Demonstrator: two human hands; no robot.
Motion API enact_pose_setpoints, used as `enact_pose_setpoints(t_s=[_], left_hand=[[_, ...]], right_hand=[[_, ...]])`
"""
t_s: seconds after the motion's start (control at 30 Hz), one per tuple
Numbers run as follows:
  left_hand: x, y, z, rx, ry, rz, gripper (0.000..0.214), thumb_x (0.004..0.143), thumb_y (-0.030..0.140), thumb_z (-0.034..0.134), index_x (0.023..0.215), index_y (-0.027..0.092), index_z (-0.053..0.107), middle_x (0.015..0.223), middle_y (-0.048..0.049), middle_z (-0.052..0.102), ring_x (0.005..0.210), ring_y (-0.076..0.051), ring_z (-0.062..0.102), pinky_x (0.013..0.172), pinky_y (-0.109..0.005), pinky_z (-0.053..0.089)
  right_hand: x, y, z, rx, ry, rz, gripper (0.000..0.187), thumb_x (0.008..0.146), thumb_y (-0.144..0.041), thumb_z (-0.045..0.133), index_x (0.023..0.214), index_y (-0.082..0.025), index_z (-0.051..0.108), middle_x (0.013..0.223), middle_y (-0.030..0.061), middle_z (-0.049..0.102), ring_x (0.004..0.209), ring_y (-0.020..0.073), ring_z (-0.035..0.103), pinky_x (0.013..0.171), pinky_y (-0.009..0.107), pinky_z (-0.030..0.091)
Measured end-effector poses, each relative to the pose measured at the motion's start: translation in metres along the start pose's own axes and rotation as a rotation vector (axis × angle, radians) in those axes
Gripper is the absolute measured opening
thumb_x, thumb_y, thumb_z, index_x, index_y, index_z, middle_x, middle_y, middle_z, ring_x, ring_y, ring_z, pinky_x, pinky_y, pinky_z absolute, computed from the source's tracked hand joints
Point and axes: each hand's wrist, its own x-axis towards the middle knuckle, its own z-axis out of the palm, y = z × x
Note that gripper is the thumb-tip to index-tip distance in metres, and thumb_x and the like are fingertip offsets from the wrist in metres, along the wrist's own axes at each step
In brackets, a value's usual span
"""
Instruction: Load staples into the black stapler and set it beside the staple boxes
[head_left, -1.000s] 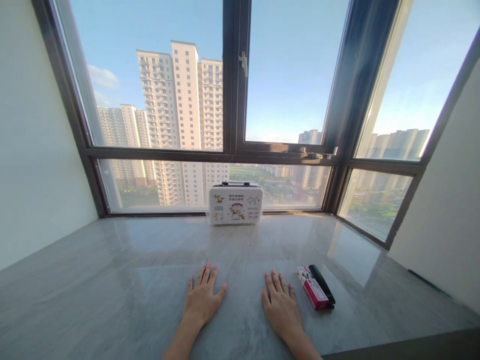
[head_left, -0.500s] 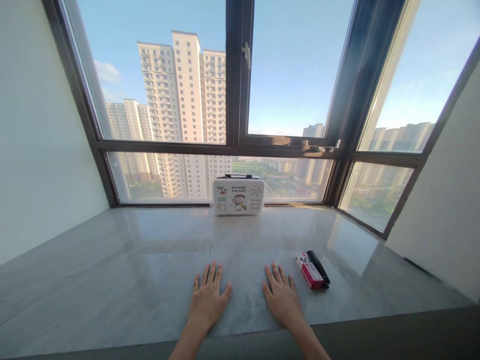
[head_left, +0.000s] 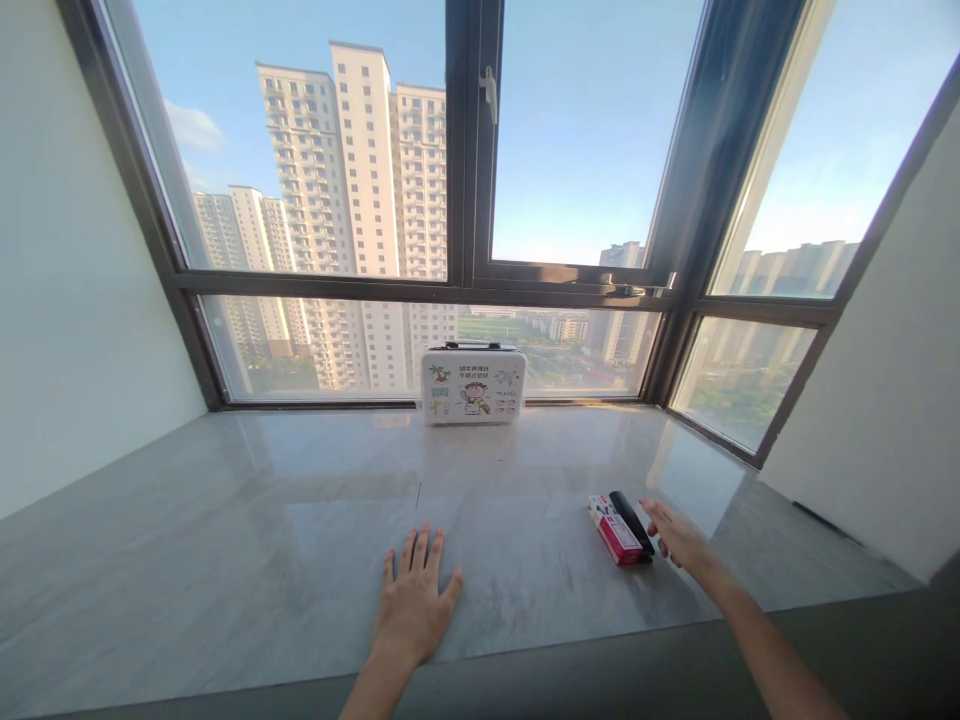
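Your left hand (head_left: 415, 600) lies flat, fingers spread, on the grey marble window ledge (head_left: 225, 520), while the black plastic stapler (head_left: 632, 522) and red cardboard box (head_left: 615, 532) sit just left of the open fingers of your right hand (head_left: 679, 537).

One head-worn cam, wide field, standing height. It faces forward and a bit down, across the stone ledge (head_left: 225, 520) and square-on to the window (head_left: 465, 200). The ledge's near edge runs along the frame bottom. Left hand (head_left: 411, 605) and right hand (head_left: 679, 535) sit close and low. White case (head_left: 472, 385) is far, centred against the glass.
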Motion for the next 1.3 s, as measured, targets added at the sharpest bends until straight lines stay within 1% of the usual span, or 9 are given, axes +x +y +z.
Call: enact_pose_setpoints(t_s=[0.1, 0.2, 0.4, 0.53, 0.63, 0.77, 0.9, 1.07, 1.3], left_hand=[[-0.001, 0.001, -0.001, -0.027, 0.001, 0.001, 0.070, 0.095, 0.059, 0.029, 0.156, 0.026, 0.031, 0.165, -0.0063, 0.024, 0.154, -0.031, 0.012, 0.122, -0.059, 0.004], [0.000, 0.001, -0.002, -0.042, -0.008, 0.003, 0.072, 0.094, 0.062, 0.029, 0.156, 0.025, 0.032, 0.165, -0.0064, 0.024, 0.154, -0.031, 0.010, 0.122, -0.059, 0.002], [0.008, 0.001, -0.008, -0.271, -0.043, -0.081, 0.080, 0.089, 0.076, 0.034, 0.150, 0.024, 0.042, 0.163, -0.0075, 0.031, 0.154, -0.029, 0.014, 0.123, -0.054, 0.005], [0.012, 0.002, -0.012, -0.393, 0.036, -0.166, 0.074, 0.091, 0.073, 0.036, 0.146, 0.025, 0.045, 0.156, -0.0054, 0.044, 0.150, -0.026, 0.027, 0.123, -0.049, 0.014], [0.011, 0.002, -0.013, -0.399, 0.125, -0.206, 0.074, 0.091, 0.068, 0.042, 0.146, 0.020, 0.041, 0.152, -0.0096, 0.048, 0.143, -0.026, 0.039, 0.120, -0.044, 0.025], [0.010, 0.002, -0.013, -0.406, 0.229, -0.209, 0.062, 0.086, 0.056, 0.055, 0.135, 0.018, 0.050, 0.144, -0.0116, 0.055, 0.133, -0.027, 0.050, 0.113, -0.037, 0.036], [0.011, -0.001, -0.012, -0.425, 0.285, -0.211, 0.045, 0.089, 0.053, 0.053, 0.118, 0.019, 0.060, 0.129, -0.0099, 0.064, 0.119, -0.025, 0.060, 0.102, -0.035, 0.045], [0.024, -0.020, -0.014, -0.414, 0.344, -0.258, 0.047, 0.089, 0.053, 0.051, 0.119, 0.018, 0.062, 0.130, -0.0104, 0.063, 0.122, -0.027, 0.057, 0.106, -0.037, 0.042], [0.047, -0.046, -0.016, -0.387, 0.329, -0.337, 0.054, 0.086, 0.061, 0.053, 0.114, 0.018, 0.071, 0.135, -0.0114, 0.064, 0.123, -0.030, 0.056, 0.106, -0.039, 0.040]], right_hand=[[0.002, -0.004, 0.014, 0.041, -0.253, -0.016, 0.046, 0.075, -0.060, 0.060, 0.073, -0.017, 0.076, 0.064, 0.0088, 0.069, 0.061, 0.0237, 0.062, 0.062, 0.035, 0.044], [-0.011, -0.013, 0.036, 0.081, -0.365, -0.048, 0.048, 0.076, -0.062, 0.060, 0.070, -0.017, 0.075, 0.068, 0.0068, 0.071, 0.070, 0.0251, 0.064, 0.067, 0.033, 0.044], [-0.063, -0.059, 0.113, 0.097, -0.405, -0.089, 0.046, 0.083, -0.060, 0.058, 0.082, -0.018, 0.078, 0.067, 0.0060, 0.070, 0.065, 0.0231, 0.063, 0.060, 0.030, 0.042], [-0.107, -0.100, 0.173, 0.092, -0.409, -0.125, 0.049, 0.088, -0.062, 0.054, 0.103, -0.021, 0.077, 0.070, 0.0042, 0.071, 0.070, 0.0223, 0.065, 0.064, 0.028, 0.044], [-0.129, -0.119, 0.198, 0.093, -0.393, -0.150, 0.054, 0.091, -0.064, 0.049, 0.114, -0.022, 0.074, 0.076, 0.0049, 0.073, 0.075, 0.0229, 0.067, 0.066, 0.027, 0.044], [-0.136, -0.119, 0.203, 0.096, -0.356, -0.175, 0.061, 0.093, -0.067, 0.043, 0.119, -0.020, 0.072, 0.077, 0.0064, 0.073, 0.075, 0.0238, 0.068, 0.065, 0.027, 0.044], [-0.132, -0.110, 0.198, 0.099, -0.336, -0.193, 0.063, 0.094, -0.067, 0.041, 0.117, -0.017, 0.072, 0.068, 0.0041, 0.070, 0.065, 0.0215, 0.066, 0.060, 0.026, 0.043], [-0.134, -0.107, 0.196, 0.095, -0.303, -0.209, 0.061, 0.095, -0.066, 0.040, 0.114, -0.017, 0.072, 0.067, 0.0036, 0.069, 0.062, 0.0202, 0.064, 0.059, 0.026, 0.042], [-0.136, -0.104, 0.189, 0.109, -0.304, -0.225, 0.058, 0.095, -0.064, 0.043, 0.109, -0.018, 0.074, 0.062, 0.0017, 0.067, 0.059, 0.0190, 0.063, 0.057, 0.025, 0.040]])
